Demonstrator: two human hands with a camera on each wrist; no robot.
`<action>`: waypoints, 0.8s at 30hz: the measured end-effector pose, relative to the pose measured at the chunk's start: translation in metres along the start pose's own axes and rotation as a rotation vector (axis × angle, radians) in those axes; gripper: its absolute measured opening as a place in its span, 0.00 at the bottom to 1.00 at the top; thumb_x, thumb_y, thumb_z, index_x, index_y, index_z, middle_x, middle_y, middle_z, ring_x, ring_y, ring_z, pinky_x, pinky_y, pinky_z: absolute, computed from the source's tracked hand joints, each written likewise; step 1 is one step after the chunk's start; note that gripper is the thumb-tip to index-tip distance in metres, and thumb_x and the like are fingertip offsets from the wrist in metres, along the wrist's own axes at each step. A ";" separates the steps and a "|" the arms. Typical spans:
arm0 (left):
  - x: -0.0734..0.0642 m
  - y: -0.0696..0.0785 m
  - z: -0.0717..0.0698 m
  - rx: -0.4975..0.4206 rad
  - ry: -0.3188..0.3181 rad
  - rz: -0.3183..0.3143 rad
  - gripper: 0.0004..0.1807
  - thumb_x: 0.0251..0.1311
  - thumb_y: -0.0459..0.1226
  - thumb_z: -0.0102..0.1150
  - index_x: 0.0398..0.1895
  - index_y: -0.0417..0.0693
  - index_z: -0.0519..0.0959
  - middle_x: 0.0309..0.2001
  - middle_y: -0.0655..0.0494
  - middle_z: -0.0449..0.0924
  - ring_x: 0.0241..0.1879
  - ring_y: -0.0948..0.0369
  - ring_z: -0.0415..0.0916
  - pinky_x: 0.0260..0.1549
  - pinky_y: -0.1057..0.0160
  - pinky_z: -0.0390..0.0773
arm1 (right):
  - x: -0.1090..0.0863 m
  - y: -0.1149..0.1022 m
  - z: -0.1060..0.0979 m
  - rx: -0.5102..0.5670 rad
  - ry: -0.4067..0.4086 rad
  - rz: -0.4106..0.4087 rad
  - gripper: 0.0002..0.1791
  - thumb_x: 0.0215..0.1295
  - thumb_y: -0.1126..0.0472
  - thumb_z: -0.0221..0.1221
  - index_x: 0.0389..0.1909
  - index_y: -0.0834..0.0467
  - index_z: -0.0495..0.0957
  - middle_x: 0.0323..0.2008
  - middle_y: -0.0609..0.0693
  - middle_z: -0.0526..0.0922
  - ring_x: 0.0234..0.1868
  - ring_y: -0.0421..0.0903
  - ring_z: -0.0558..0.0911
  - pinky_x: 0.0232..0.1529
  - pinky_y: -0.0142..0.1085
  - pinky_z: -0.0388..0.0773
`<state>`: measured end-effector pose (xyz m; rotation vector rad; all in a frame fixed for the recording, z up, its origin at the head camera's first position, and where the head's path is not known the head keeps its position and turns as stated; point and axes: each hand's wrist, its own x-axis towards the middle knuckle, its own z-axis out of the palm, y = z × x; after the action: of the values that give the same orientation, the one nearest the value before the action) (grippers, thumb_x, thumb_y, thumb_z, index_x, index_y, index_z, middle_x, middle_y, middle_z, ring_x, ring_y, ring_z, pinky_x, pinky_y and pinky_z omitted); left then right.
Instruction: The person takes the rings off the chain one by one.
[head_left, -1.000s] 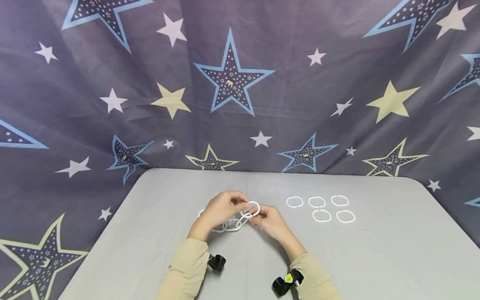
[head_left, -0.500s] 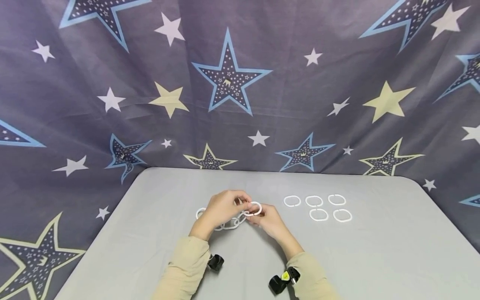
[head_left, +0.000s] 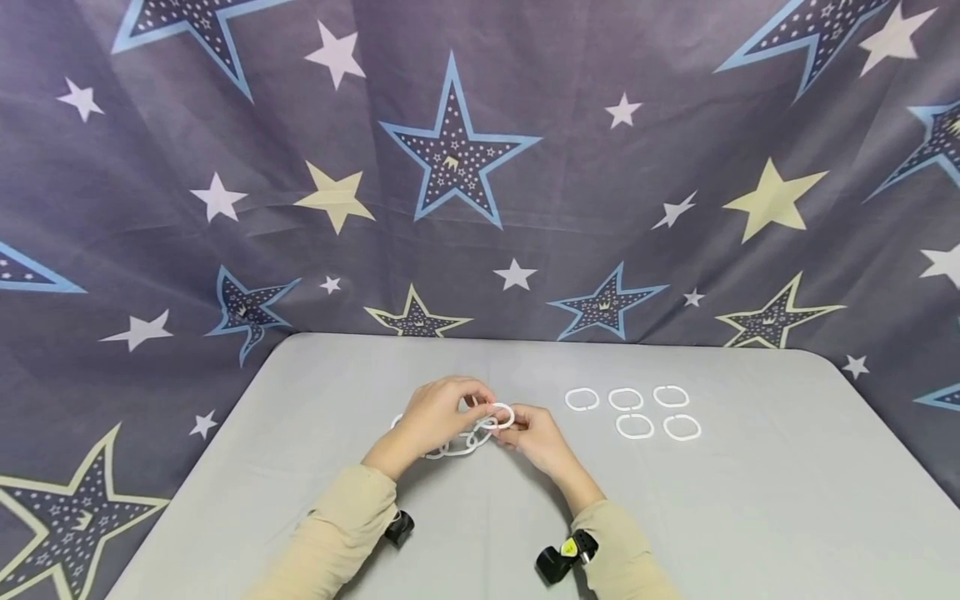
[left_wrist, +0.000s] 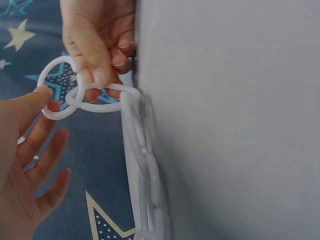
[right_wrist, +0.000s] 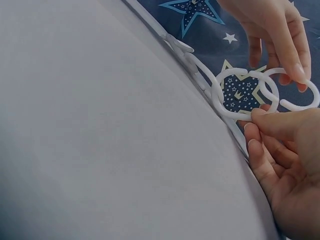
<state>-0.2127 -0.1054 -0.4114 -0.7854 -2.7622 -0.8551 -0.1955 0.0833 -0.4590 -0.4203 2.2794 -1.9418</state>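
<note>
My left hand (head_left: 438, 417) pinches a white plastic C-shaped link (left_wrist: 80, 92) between thumb and fingertips; its narrow gap shows in both wrist views. This link passes through the end link (left_wrist: 97, 107) of a white chain (left_wrist: 145, 162). My right hand (head_left: 542, 442) pinches that end link (right_wrist: 237, 117) from the other side with thumb and fingers. The two hands are close together over the table. From there the chain droops to the table and runs left, partly hidden behind my left hand in the head view.
Several loose white links (head_left: 634, 438) lie flat in two rows on the grey table (head_left: 750, 500), right of my hands. A dark star-patterned cloth (head_left: 585, 208) hangs behind the table's far edge. Black wrist cameras (head_left: 555, 565) are strapped to both forearms.
The link in my left hand has tilted flatter, and my left forearm has swung a little to the left. My right hand stays nearly still, and the loose links have not been disturbed.
</note>
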 end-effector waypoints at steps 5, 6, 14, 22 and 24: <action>-0.005 -0.002 -0.003 0.029 0.006 0.033 0.04 0.59 0.52 0.67 0.34 0.69 0.84 0.31 0.79 0.76 0.35 0.71 0.75 0.35 0.64 0.73 | 0.004 0.011 0.001 0.008 0.012 -0.005 0.10 0.57 0.77 0.62 0.41 0.76 0.79 0.31 0.62 0.85 0.27 0.38 0.80 0.31 0.31 0.79; -0.007 -0.003 -0.003 0.028 0.009 0.033 0.04 0.59 0.51 0.67 0.34 0.69 0.85 0.31 0.79 0.76 0.35 0.71 0.75 0.36 0.64 0.73 | 0.004 0.011 0.001 0.004 0.014 -0.009 0.10 0.57 0.76 0.62 0.40 0.76 0.79 0.31 0.62 0.85 0.27 0.38 0.80 0.31 0.32 0.80; -0.015 -0.010 -0.008 -0.043 0.024 -0.016 0.05 0.60 0.52 0.66 0.33 0.68 0.84 0.34 0.78 0.78 0.38 0.67 0.77 0.39 0.60 0.74 | 0.003 0.009 0.002 0.001 0.004 0.007 0.09 0.59 0.76 0.61 0.41 0.76 0.80 0.33 0.66 0.84 0.29 0.44 0.81 0.31 0.33 0.80; -0.022 -0.016 -0.012 -0.079 0.049 -0.020 0.04 0.60 0.50 0.67 0.35 0.65 0.86 0.38 0.77 0.78 0.42 0.69 0.75 0.44 0.58 0.75 | -0.011 -0.028 0.001 -0.017 -0.008 -0.002 0.08 0.61 0.76 0.59 0.40 0.78 0.78 0.33 0.70 0.82 0.31 0.53 0.82 0.32 0.36 0.81; -0.023 -0.017 -0.012 -0.082 0.056 -0.023 0.04 0.59 0.49 0.68 0.35 0.65 0.87 0.37 0.77 0.78 0.42 0.69 0.75 0.43 0.59 0.75 | -0.013 -0.031 0.002 -0.019 -0.008 0.001 0.08 0.61 0.76 0.59 0.40 0.77 0.78 0.34 0.71 0.82 0.31 0.54 0.82 0.32 0.37 0.81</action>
<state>-0.2021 -0.1347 -0.4163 -0.7331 -2.7078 -0.9855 -0.1788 0.0808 -0.4298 -0.4282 2.2944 -1.9165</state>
